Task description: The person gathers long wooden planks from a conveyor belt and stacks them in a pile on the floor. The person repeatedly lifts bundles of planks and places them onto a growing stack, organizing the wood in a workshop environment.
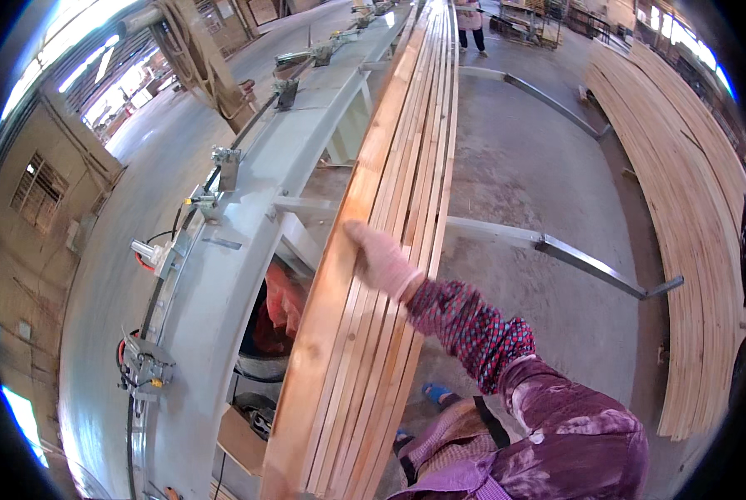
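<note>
My right hand (384, 260), in a pale pink glove, reaches across a long stack of wooden strips (379, 354). Its fingers bend over the wide, knotty board (319, 333) that runs along the stack's left side, and their tips come to that board's left edge. Part of the fingers is hidden or slightly blurred. The strips lie side by side lengthwise, running from near my body toward the far end. My left hand does not show.
Left of the stack runs a long grey metal machine bed (202, 287) with several clamps. Metal support arms (590, 265) stick out to the right. A large pile of planks (681, 242) lies farther right. Another person (471, 25) stands at the far end. A cardboard box (244, 442) sits below.
</note>
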Demonstrator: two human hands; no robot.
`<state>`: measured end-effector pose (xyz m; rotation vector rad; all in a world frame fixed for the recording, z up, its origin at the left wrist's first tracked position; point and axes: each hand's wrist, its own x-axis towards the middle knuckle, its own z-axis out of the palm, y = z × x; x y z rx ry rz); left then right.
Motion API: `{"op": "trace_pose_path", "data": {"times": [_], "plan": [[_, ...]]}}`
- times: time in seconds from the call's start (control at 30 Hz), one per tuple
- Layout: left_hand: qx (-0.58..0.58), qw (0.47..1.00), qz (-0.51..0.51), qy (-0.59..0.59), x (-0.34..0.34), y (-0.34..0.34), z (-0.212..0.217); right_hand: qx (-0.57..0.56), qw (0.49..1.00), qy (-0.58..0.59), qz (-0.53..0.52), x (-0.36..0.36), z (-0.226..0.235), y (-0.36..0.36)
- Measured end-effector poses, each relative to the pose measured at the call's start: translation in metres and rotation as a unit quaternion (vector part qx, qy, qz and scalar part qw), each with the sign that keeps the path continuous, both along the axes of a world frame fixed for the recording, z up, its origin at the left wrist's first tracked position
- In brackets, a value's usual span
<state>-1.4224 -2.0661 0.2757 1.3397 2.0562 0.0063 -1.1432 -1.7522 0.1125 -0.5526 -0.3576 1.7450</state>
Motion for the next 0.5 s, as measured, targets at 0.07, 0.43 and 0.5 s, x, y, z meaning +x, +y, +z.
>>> {"op": "trace_pose_path", "data": {"times": [0.07,0.43,0.5], "plan": [[0.02,1.0,0.012,0.006,0.016,0.001,-0.007,0.033,0.989,-0.146,0.013,-0.021,-0.007,-0.014],[0.202,0.965,0.131,-0.1,0.1,-0.06,-0.058,0.019,0.848,0.039,0.528,-0.167,-0.016,-0.384],[0.252,0.936,0.181,-0.168,0.114,-0.088,-0.082,-0.033,0.82,0.086,0.566,-0.129,0.029,-0.425]]}}
